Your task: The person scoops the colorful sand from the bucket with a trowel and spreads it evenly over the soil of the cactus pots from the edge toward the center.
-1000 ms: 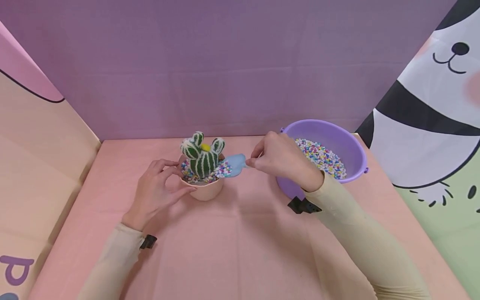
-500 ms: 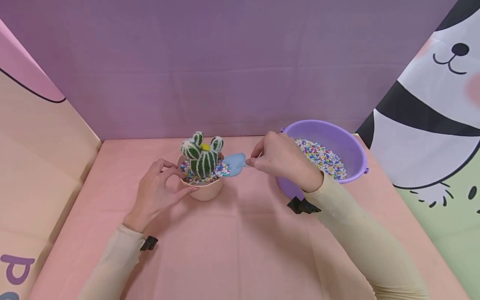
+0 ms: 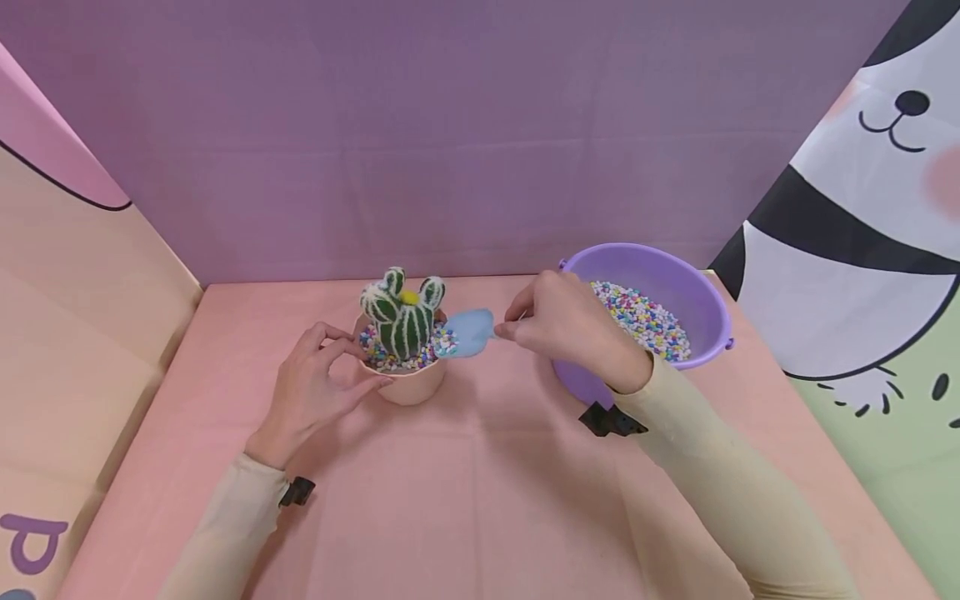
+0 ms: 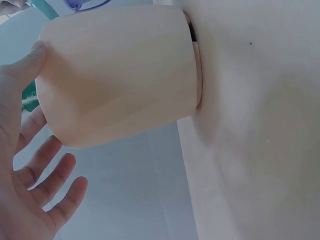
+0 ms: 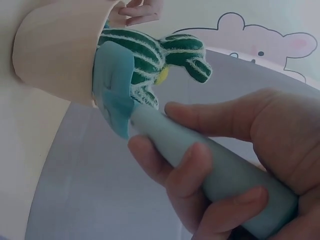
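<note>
A peach flower pot point(image 3: 408, 388) holds a green-and-white striped toy cactus point(image 3: 405, 331) with a yellow tuft, set among small multicoloured beads. My left hand point(image 3: 309, 392) grips the pot's rim, thumb on the near side and fingers on the left; the left wrist view shows the thumb against the pot wall point(image 4: 120, 75). In my right hand point(image 3: 567, 327) is a light blue toy shovel point(image 3: 474, 332), its thick handle point(image 5: 200, 162) wrapped by the fingers in the right wrist view. The shovel's blade leans on the pot's right rim, with beads at its tip.
A purple bucket point(image 3: 693, 292) of multicoloured beads point(image 3: 641, 321) stands to the right, partly behind my right forearm. The pink tabletop point(image 3: 420, 508) ends at a purple backdrop point(image 3: 450, 142). Printed side panels stand left and right.
Fewer beads lie on the shovel's blade, which still leans over the pot's right side. The left hand keeps its place on the rim. The whole view has shifted slightly.
</note>
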A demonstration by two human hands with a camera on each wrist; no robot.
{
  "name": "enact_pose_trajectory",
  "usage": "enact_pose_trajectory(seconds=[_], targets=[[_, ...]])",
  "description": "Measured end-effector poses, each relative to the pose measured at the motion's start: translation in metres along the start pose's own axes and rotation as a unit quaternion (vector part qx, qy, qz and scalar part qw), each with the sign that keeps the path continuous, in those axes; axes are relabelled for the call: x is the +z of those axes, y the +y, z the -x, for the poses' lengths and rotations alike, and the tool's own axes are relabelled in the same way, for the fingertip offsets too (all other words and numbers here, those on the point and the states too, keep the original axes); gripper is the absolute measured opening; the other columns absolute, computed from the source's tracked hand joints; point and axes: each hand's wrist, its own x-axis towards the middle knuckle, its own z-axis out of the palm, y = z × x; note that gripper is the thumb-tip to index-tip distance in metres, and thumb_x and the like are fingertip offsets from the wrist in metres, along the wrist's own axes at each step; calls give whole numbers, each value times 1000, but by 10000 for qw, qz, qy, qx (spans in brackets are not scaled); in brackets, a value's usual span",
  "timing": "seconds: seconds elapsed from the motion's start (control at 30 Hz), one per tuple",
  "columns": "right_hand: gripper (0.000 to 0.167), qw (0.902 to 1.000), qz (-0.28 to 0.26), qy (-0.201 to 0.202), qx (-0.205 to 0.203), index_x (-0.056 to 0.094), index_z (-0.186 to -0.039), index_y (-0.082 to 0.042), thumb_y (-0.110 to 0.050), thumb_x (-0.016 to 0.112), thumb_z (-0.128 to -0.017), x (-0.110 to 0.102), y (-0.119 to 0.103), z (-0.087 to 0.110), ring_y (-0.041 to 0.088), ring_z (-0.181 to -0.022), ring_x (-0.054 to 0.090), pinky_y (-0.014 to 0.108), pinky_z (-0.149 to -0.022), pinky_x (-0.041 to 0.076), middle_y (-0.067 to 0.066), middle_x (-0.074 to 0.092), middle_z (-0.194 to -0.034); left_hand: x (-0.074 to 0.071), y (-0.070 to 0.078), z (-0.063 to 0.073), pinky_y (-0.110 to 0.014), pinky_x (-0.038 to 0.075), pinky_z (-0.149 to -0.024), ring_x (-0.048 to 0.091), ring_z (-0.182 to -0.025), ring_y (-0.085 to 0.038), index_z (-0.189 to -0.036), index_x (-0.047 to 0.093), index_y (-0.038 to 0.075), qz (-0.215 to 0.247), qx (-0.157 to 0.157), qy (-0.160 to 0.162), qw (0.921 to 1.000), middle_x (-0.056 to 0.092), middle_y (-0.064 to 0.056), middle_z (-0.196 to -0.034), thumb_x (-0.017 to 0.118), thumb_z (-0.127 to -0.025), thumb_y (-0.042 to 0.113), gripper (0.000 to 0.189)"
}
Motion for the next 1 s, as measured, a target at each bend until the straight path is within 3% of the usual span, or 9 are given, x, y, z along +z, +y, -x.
enact_pose_trajectory(seconds=[0.27,0.83,1.0], targets=[[7,9983,327,431,-206,88,-85,-18,-23,83,-86,3,-3,5,12,-60,62,27,-56,43,-6,77,-71,2,1,1,-52,57,-75,63,-106,-30,-91,75,14,16,-63,48,10000,64,-5,-111,99,-69,43,43],[11,9985,94,525,-144,88,-93,-17,-24,82,-86,1,1,12,13,-68,69,27,-60,48,-4,82,-84,1,1,2,-53,57,-75,63,-106,-31,-90,76,12,-36,62,108,9999,65,-6,-108,98,-71,40,41],[10,9986,-24,499,-163,88,-91,-18,-23,82,-86,2,7,15,14,-71,70,29,-62,50,-6,81,-82,2,5,2,-51,58,-81,65,-106,-29,-89,77,12,124,177,325,9992,68,-5,-105,96,-74,35,33]])
